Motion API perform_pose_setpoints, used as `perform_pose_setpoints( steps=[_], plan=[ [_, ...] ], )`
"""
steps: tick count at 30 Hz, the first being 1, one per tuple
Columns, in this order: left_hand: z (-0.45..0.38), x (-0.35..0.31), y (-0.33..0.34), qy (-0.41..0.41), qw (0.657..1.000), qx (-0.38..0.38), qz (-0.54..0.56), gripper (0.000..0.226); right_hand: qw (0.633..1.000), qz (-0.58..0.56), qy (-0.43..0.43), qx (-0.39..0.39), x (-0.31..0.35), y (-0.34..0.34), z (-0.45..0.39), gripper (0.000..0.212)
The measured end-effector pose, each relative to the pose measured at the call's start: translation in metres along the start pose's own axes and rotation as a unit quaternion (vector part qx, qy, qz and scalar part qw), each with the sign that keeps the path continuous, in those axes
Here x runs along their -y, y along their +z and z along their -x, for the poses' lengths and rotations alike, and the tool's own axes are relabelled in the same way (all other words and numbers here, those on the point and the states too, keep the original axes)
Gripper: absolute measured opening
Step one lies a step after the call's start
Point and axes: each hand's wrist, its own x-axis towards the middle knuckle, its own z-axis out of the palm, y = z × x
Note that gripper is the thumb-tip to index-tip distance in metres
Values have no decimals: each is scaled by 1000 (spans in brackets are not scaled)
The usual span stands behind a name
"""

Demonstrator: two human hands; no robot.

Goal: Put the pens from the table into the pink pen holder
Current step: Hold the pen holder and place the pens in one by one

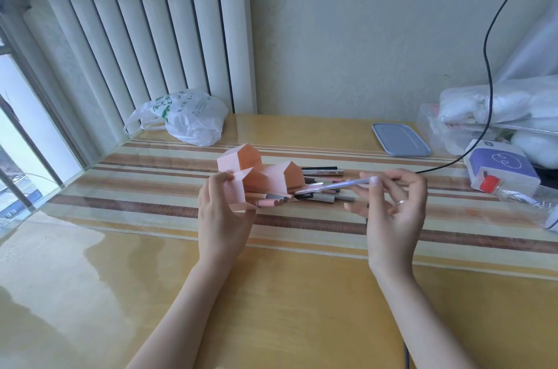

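Observation:
The pink pen holder (241, 170), made of several angular compartments, lies tilted on the striped table mat with its openings facing right. My left hand (222, 214) grips its near left corner. Several pens (271, 199) stick out of its lowest compartment. A loose pile of pens (324, 184) lies on the mat just right of the holder. My right hand (392, 205) pinches a pale lilac pen (335, 186) by its right end, held nearly level above the pile, its tip pointing left toward the holder.
A white plastic bag (187, 118) sits at the back left near the radiator. A grey-blue lid (400, 139) lies back right. A purple-and-white box (501, 166), clear bags and a black cable (487, 66) crowd the right edge.

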Motion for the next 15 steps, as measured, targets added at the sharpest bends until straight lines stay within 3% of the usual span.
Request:
perform_pose_setpoints(
  steps=[6,11,15],
  plan=[
    [0,0,0,1,1000,-3,-2,62,986,106,-66,113,-18,2,6,8],
    [1,0,0,9,1000,6,-12,64,905,314,-164,236,-36,5,11,11],
    [1,-1,0,13,1000,6,-16,64,914,309,-166,202,-36,3,5,12]
  ],
)
